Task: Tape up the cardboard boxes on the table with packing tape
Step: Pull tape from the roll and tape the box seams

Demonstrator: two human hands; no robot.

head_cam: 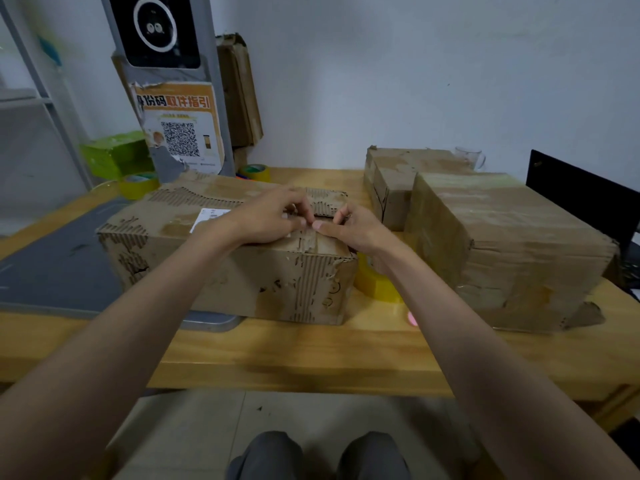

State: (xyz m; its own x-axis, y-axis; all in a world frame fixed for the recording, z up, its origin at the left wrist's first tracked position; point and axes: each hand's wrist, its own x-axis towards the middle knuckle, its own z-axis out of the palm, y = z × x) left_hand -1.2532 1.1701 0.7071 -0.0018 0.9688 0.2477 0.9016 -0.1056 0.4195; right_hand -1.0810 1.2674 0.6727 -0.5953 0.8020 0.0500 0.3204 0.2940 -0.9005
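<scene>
A worn cardboard box (194,268) with torn, ribbed patches lies in the middle of the wooden table (311,355). Both my hands sit on its top near the right end. My left hand (270,216) and my right hand (349,228) have curled fingers, and their fingertips and thumbs meet at a pale strip of clear tape (306,235) on the box's top seam. A yellow tape roll (375,284) stands on the table just right of the box, under my right wrist.
Two more cardboard boxes stand at the right, a small one (398,178) behind a large one (509,244). Two further tape rolls (138,186) (257,172) sit at the back left. A grey mat (59,268) lies under the box's left end. A black screen (585,202) stands far right.
</scene>
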